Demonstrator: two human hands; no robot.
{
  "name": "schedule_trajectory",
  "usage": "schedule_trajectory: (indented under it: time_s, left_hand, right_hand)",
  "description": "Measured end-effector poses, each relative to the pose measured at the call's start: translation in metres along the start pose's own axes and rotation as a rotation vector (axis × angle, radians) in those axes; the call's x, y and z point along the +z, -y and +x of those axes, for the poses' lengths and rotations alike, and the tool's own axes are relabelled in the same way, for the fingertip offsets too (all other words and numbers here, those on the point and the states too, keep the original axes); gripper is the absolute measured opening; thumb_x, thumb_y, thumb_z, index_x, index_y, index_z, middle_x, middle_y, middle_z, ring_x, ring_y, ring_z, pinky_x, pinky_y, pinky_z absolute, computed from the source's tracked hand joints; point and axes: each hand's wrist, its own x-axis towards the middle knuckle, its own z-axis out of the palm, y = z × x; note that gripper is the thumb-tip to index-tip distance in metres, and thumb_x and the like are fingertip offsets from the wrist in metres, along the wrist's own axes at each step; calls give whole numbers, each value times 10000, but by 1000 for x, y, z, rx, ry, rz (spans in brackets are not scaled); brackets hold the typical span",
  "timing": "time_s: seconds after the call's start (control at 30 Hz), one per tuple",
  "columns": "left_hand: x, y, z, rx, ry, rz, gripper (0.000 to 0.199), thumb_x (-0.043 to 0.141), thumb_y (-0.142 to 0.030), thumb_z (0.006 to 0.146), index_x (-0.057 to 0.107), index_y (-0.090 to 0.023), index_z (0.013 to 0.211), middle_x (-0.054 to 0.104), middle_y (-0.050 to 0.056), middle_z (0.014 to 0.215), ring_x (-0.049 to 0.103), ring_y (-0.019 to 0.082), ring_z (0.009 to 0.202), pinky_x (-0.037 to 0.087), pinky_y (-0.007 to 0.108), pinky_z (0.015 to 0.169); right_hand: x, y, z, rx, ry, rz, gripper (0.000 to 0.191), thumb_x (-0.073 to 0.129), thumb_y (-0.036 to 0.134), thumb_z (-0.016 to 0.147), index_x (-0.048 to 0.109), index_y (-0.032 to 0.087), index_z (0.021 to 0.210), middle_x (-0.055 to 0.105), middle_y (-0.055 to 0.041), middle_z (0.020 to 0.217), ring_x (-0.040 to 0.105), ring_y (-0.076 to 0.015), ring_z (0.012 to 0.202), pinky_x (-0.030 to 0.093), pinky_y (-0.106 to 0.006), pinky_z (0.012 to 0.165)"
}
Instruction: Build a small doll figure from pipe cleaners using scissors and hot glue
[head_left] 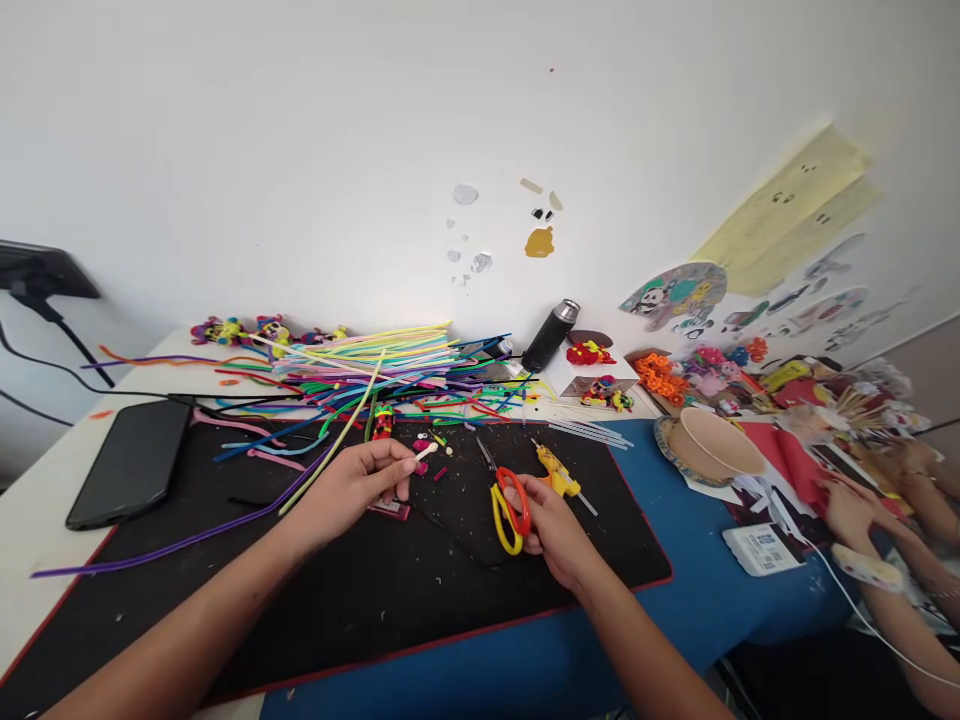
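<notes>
My left hand point(373, 470) pinches a short white piece of pipe cleaner point(426, 454), its looped end sticking out to the right. In my right hand point(551, 520) are scissors point(511, 510) with one red and one yellow handle ring, blades pointing away and slightly left. Small magenta scraps point(440, 473) lie on the black mat between the hands. Just behind my left hand sits a small red and yellow pipe-cleaner figure point(383, 421). A yellow glue gun point(557, 470) rests right of the scissors.
A heap of coloured pipe cleaners point(367, 360) lies along the wall. A black phone point(131, 462) is at the left, a black flask point(551, 337) at the back. To the right stand a bowl point(720, 443) and a white box point(763, 549); another person's hands point(855, 510) work beyond.
</notes>
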Motion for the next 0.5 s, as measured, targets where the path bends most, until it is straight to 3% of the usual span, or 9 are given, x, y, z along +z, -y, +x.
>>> schedule_trajectory:
  time_s: [0.1,0.27,0.43,0.5]
  left_hand:
    - [1,2,0,-24,8,-30,506,802,-679,783,673,-191,828,661,-18,666,550,125,597,489,251,610]
    - [4,1,1,-51,23,-28,533,814,-702,751,682,-189,805,672,-4,666,584,144,621,531,290,668]
    - [6,3,1,-83,37,-61,511,833,-678,748,704,-187,808,724,25,743,607,152,641,522,292,666]
    - [8,5,1,-102,40,-76,482,846,-649,756,726,-188,824,768,54,847,649,169,718,527,291,703]
  right_hand:
    - [8,-6,-3,1,51,96,568,875,607,731,640,180,1022,494,109,585,299,-35,404,177,-190,397]
    - [16,-12,-3,9,31,182,557,895,575,714,626,179,999,560,87,605,285,-18,382,156,-182,379]
    - [21,-7,-13,-48,96,80,532,888,604,736,638,189,954,496,103,568,329,-43,412,196,-177,383]
    - [26,-4,-20,-79,170,39,528,881,608,757,664,187,992,558,75,633,399,-58,454,264,-180,407]
